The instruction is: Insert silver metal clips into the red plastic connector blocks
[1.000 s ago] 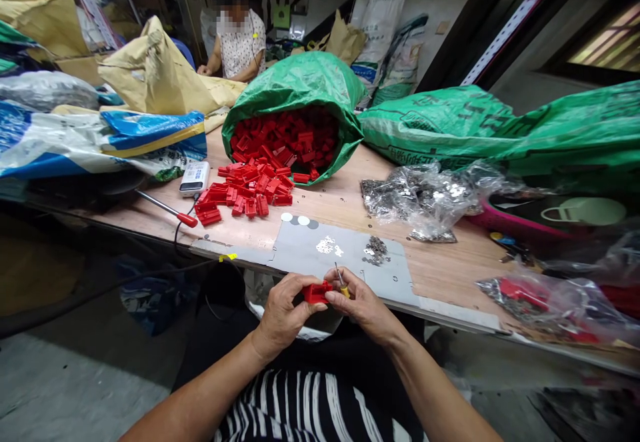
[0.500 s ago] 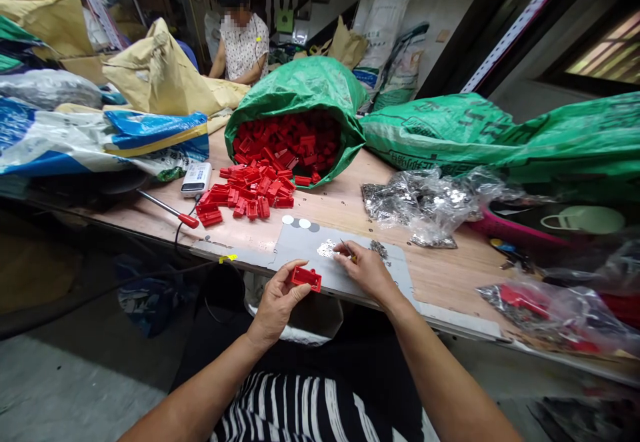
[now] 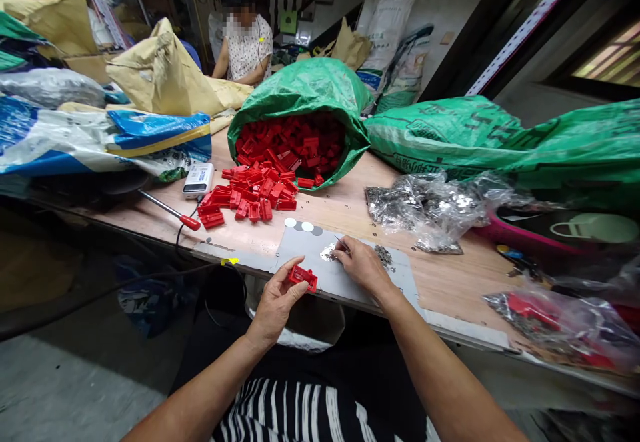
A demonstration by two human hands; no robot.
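Note:
A red plastic housing (image 3: 303, 278) is gripped between the thumb and fingers of my left hand (image 3: 276, 299), just in front of the table edge. My right hand (image 3: 364, 267) is over the grey mat (image 3: 300, 255), its fingers pinched round a thin dark tool (image 3: 341, 241) whose far end shows above the fingertips. Right beside those fingertips lies a small pile of silvery pieces (image 3: 328, 252). Darker metal pieces (image 3: 384, 256) sit on the mat beyond my right hand, partly hidden by it.
A green sack (image 3: 305, 89) spills red housings (image 3: 250, 192) onto the table (image 3: 345, 205). Clear bags of metal parts (image 3: 430, 209) lie to the right. A red-handled rod (image 3: 189, 221) and a white device (image 3: 199, 180) are at left. Another person (image 3: 247, 42) sits behind.
My left hand has tilted the red housing slightly. My right hand has turned a little, its fingertips lower by the silvery pile. The whole view has shifted slightly.

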